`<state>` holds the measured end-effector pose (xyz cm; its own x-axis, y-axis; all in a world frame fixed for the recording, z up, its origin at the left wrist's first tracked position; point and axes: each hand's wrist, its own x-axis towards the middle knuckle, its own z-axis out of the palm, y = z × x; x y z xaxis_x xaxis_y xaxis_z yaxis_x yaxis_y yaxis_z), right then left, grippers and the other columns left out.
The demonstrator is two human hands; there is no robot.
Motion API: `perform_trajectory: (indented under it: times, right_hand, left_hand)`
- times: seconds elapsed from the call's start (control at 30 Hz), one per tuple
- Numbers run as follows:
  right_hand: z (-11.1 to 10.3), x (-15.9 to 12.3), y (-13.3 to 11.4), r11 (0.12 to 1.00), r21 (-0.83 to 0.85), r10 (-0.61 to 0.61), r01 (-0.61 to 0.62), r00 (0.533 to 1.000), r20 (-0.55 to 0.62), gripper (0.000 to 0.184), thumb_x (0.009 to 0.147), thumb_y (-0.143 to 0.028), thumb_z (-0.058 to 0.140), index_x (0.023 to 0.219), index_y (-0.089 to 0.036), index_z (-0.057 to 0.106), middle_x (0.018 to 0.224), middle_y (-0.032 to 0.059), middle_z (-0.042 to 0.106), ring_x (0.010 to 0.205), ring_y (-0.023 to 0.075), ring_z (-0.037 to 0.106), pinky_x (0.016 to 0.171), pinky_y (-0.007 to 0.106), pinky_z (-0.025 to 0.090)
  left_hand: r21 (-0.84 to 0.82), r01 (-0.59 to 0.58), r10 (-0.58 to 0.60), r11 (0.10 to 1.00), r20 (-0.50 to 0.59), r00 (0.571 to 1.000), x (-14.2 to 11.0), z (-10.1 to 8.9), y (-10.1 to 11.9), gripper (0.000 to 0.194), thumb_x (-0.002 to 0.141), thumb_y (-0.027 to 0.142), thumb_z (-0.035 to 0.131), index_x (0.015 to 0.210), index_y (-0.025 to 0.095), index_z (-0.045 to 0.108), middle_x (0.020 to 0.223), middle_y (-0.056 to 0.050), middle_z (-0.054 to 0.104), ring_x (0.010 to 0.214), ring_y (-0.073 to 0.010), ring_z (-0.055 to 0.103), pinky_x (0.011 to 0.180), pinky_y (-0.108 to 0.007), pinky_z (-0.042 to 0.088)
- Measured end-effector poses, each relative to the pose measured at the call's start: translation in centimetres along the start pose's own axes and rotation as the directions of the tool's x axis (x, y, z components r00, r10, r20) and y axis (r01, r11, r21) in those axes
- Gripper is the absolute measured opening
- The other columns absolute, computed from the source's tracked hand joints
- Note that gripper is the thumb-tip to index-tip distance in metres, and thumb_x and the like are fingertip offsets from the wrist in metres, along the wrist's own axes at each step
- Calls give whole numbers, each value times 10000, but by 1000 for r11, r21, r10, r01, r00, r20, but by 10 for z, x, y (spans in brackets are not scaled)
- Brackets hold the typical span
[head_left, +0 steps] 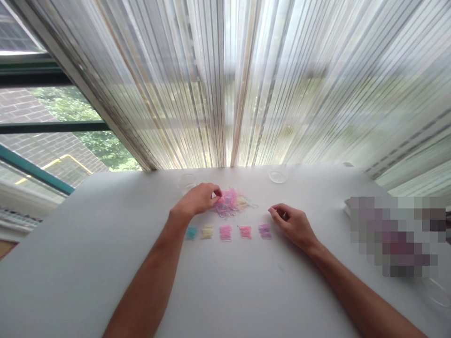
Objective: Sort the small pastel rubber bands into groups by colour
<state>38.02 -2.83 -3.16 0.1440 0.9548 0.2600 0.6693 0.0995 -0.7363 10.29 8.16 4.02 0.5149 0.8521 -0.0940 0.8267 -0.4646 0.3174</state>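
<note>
A loose heap of thin pastel strands (230, 202), mostly pink and purple with some yellow and blue, lies mid-table. Reaching over its left edge, my left hand (201, 198) has thumb and fingers curled close together at the strands; what they hold is too small to make out. My right hand (291, 221) rests right of the heap, fingers closed in a pinch, their contents hidden. In front of the heap is a row of small sorted bundles: blue (191, 233), yellow (207, 231), pink (225, 233), coral pink (245, 232) and purple (265, 231).
Two clear round containers or lids stand at the back, one behind my left hand (186, 180) and another to the right (278, 176). A blurred-out flat object (394, 234) lies at the right, near a clear round rim (436, 292). Striped curtains (225, 84) hang behind the white table (225, 291).
</note>
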Motion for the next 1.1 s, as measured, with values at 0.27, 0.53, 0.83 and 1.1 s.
perform_trajectory:
  times: [0.27, 0.53, 0.83, 1.1]
  right_hand:
    - [-1, 0, -2, 1000, -8, -1, 1, 1000, 4, 379, 883, -519, 549, 789, -187, 704, 593, -4, 593, 525, 146, 507, 561, 267, 442]
    - [-2, 0, -4, 1000, -22, -9, 9, 1000, -3, 387, 880, -529, 549, 776, -191, 705, 577, -5, 598, 517, 147, 512, 554, 267, 444]
    - [-2, 0, -4, 1000, -6, -6, 6, 1000, -7, 368, 876, -506, 555, 780, -185, 708, 579, -10, 592, 516, 140, 504, 560, 265, 441]
    - [-2, 0, -4, 1000, -18, -12, 11, 1000, -5, 363, 877, -508, 555, 780, -193, 706, 580, -5, 602, 514, 144, 509, 555, 265, 446]
  left_hand:
    - [-59, -7, 6, 998, -12, 1000, -1, -1, -3, 221, 880, 274, 582, 997, 213, 758, 995, -43, 768, 852, -196, 689, 740, -265, 496]
    - [-88, -12, 12, 996, -5, 1000, -1, -2, -3, 236, 889, 315, 581, 1010, 217, 759, 1030, -39, 779, 870, -195, 690, 737, -254, 489]
    - [-130, -37, 36, 991, -5, 999, -1, -3, -3, 239, 890, 358, 594, 970, 217, 769, 996, -31, 784, 840, -189, 680, 732, -259, 480]
    - [-106, -29, 31, 994, 11, 999, 0, -3, -1, 233, 873, 388, 631, 923, 215, 779, 951, -39, 780, 832, -198, 683, 721, -263, 477]
